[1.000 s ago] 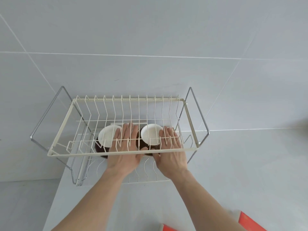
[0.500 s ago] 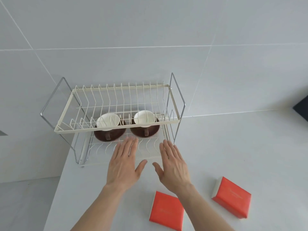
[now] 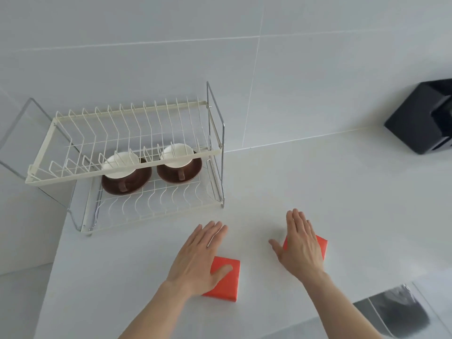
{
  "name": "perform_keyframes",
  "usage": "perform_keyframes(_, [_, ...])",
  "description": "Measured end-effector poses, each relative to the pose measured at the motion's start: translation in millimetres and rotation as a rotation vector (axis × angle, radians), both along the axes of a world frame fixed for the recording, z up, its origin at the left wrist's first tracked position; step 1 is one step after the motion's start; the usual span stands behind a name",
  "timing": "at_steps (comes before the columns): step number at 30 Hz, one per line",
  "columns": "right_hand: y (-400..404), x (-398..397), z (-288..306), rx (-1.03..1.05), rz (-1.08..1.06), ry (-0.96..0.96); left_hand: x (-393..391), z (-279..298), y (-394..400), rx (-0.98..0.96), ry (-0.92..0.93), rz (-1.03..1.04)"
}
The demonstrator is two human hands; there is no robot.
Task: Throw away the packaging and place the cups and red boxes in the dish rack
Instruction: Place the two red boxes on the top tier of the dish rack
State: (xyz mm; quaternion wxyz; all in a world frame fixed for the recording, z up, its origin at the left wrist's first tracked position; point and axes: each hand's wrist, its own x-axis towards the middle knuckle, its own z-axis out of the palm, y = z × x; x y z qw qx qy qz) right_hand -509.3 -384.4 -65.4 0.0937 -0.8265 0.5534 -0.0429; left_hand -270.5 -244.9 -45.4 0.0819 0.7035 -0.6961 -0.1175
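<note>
A cream two-tier wire dish rack point(image 3: 122, 178) stands at the counter's back left. On its lower tier sit two white cups point(image 3: 120, 165) point(image 3: 177, 155) on brown saucers. Two red boxes lie flat on the counter in front. My left hand point(image 3: 198, 260) is over the left red box point(image 3: 226, 281), fingers spread, thumb resting on it. Hovering over the right red box point(image 3: 321, 245) is my right hand point(image 3: 300, 245), flat with fingers together; it hides most of that box. Neither hand grips anything.
A black box-shaped object point(image 3: 420, 118) stands against the tiled wall at the far right. A steel sink edge with something dark and clear in it point(image 3: 396, 311) shows at the bottom right. The white counter point(image 3: 293, 182) ends in a left edge beside the rack.
Both hands have drawn back from the rack's lower tier, where the cups stay, and come down over the two red boxes. The view has swung down and right.
</note>
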Motion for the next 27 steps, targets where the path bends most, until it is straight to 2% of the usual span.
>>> perform_keyframes(8, [-6.2, -33.8, -3.9, 0.154, -0.071, -0.029, -17.1, -7.7, 9.4, 0.186, 0.043, -0.155])
perform_keyframes(13, [-2.9, -36.4, -15.6, 0.145, -0.035, -0.048, -16.2, -8.8, 13.8, 0.272, 0.017, -0.167])
perform_keyframes(22, [-4.1, -36.8, -11.4, 0.132, -0.046, -0.043, -15.5, -5.2, 13.9, 0.24, 0.047, -0.115])
perform_keyframes(27, [-5.4, -35.1, -1.7, 0.142, -0.051, -0.076, -9.0, 14.9, 0.5, 0.192, 0.049, -0.1])
